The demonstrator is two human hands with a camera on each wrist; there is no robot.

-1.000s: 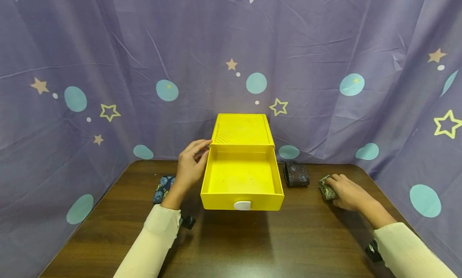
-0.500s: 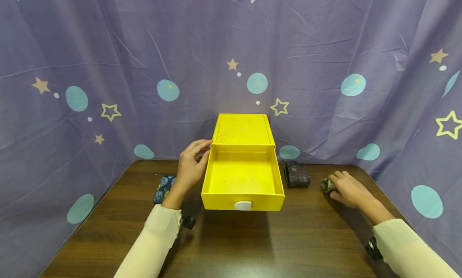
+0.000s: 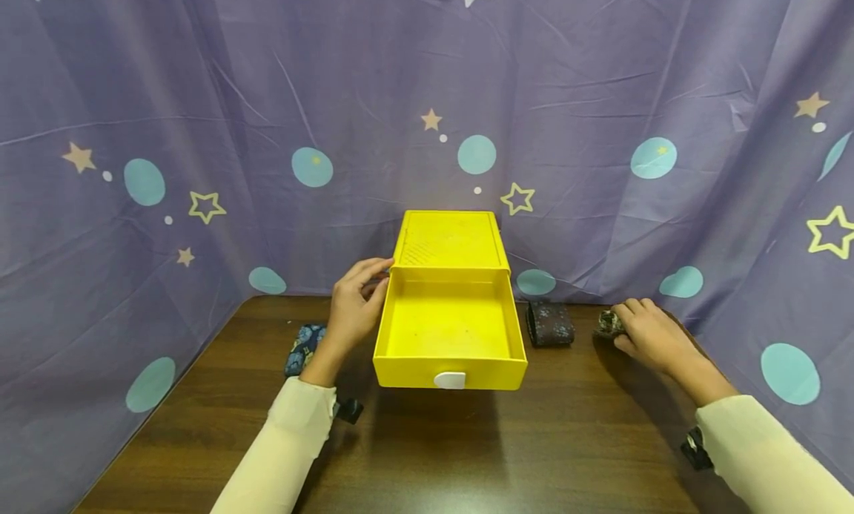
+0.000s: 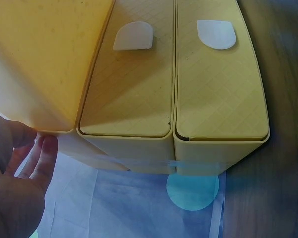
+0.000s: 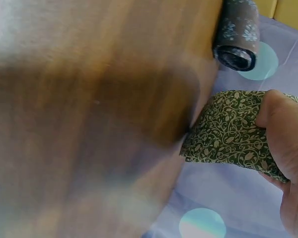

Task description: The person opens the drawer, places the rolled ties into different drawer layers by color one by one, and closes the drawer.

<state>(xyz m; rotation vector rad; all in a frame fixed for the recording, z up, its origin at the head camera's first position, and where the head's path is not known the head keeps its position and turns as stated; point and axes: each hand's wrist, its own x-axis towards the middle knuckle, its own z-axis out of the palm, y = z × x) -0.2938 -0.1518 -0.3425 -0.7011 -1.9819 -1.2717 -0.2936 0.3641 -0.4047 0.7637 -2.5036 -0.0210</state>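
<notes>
A yellow drawer unit (image 3: pixel 450 239) has its top drawer (image 3: pixel 450 374) pulled out, with a bare yellow floor. My left hand (image 3: pixel 356 302) pinches the unit's left front edge beside that drawer; thumb and fingertips meet at the edge in the left wrist view. Over at the right of the table, my right hand (image 3: pixel 650 337) grips a rolled green necktie (image 5: pixel 233 130) with a cream vine pattern. The hand covers much of this roll in the head view. A rolled brown floral necktie (image 3: pixel 550 323) lies between the unit and my right hand.
A blue floral roll (image 3: pixel 303 348) lies left of the unit, partly behind my left wrist. Two closed drawers with white handles (image 4: pixel 134 35) show below the open one. A purple curtain (image 3: pixel 347 91) hangs around the back and sides of the brown wooden table (image 3: pixel 547 440).
My right hand has closed around the green necktie and moved it slightly back and to the right, turning it. The left hand and drawer stay as they were.
</notes>
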